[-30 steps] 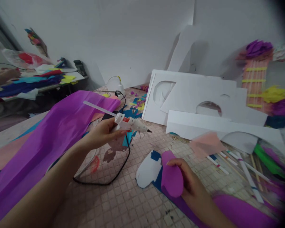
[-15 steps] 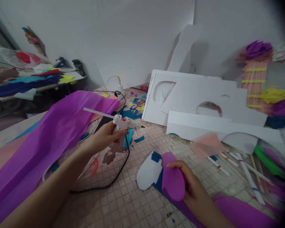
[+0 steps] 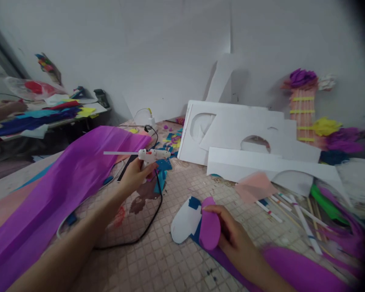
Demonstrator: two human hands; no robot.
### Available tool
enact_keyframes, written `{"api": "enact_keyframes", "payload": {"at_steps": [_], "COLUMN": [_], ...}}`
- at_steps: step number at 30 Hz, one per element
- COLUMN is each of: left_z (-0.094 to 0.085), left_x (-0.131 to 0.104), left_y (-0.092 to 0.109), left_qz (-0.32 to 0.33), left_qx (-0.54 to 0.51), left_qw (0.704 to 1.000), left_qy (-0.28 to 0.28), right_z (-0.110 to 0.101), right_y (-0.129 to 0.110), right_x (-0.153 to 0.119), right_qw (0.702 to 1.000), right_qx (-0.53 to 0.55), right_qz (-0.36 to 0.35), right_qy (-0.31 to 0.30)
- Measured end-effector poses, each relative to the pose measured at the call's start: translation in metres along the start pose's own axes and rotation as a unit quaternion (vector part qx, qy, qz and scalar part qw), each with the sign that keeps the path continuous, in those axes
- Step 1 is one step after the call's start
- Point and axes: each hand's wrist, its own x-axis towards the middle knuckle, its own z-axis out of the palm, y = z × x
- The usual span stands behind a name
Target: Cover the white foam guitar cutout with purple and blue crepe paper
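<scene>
Where the left hand point(image 3: 137, 174) closes: white glue gun point(image 3: 155, 154), gripped at its handle and lifted, nozzle turned rightward, away from the arm.
Glue stick point(image 3: 121, 153): translucent, jutting from the gun's rear, to the left of the left hand.
Cord point(image 3: 154, 219): black, looping between the two hands and back beneath the left forearm.
Right hand point(image 3: 234, 233): well apart from the left, clamped on a purple piece point(image 3: 210, 229), rounded at its near end, pinched between the fingers.
White piece point(image 3: 182, 225): rounded, just left of the right hand, beside the purple piece; blue patch point(image 3: 194, 202) at its upper edge.
Purple sheet point(image 3: 85, 170): large, creased, left of the left hand.
White cut-outs point(image 3: 228, 123): flat, overlapping, beyond both hands.
Pink sheet point(image 3: 257, 187): small, beyond the right hand.
Banded sticks point(image 3: 305, 225): several, to the right of the right hand.
</scene>
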Motion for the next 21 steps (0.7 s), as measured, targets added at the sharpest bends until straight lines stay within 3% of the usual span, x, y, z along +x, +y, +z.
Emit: {"api": "enact_keyframes", "payload": {"at_steps": [2,7,14,21], "left_z": [0.001,0.003,0.014,0.025], "left_x": [0.003,0.005,-0.006,-0.004], "left_y": [0.004,0.015,0.028,0.029], "left_qz": [-0.008,-0.015,-0.029,-0.052], "left_qx": [-0.002,-0.017,-0.057,-0.166], "left_qw": [1.0,1.0,0.992,0.977], "left_qy": [-0.025,-0.02,-0.108,-0.122], "right_z": [0.001,0.001,0.005,0.007], "right_y": [-0.001,-0.005,0.002,0.008], "right_x": [0.0,0.001,0.001,0.001], "right_qw": [1.0,1.0,0.996,0.99], "right_qx": [0.006,0.029,0.084,0.13], "right_qz": [0.001,-0.002,-0.008,-0.032], "right_qy": [-0.002,-0.001,0.02,0.044]}}
